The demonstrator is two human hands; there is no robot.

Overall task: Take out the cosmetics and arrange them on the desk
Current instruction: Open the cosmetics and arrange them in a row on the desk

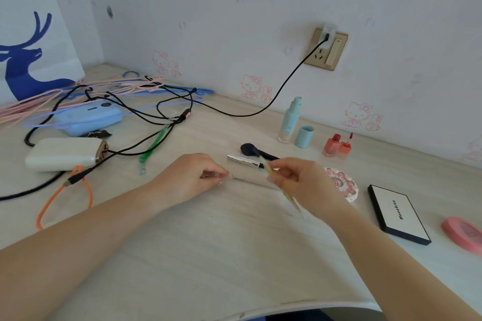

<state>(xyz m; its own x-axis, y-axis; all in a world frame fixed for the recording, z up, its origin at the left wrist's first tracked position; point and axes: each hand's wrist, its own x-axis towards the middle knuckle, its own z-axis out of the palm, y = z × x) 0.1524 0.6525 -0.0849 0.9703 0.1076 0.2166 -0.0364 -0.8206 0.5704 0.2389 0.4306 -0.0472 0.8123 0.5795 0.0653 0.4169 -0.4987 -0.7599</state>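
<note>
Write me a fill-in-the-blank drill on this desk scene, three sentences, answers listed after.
1. The right hand pinches a thin pale ____-shaped stick.
2. The teal cap stands on the desk to the ____ of the pump bottle, off the bottle.
3. The black cable plugs into the ____ on the wall.

Missing words: pencil; right; socket

Two forearms enter from the lower corners, both bare to the frame's edge, with no sleeve, watch, bracelet or ring in view. The left hand (pixel 191 177) shows short fingernails with a pale, glossy finish. The right hand (pixel 300 180) is blurred, so its nails cannot be made out.
</note>
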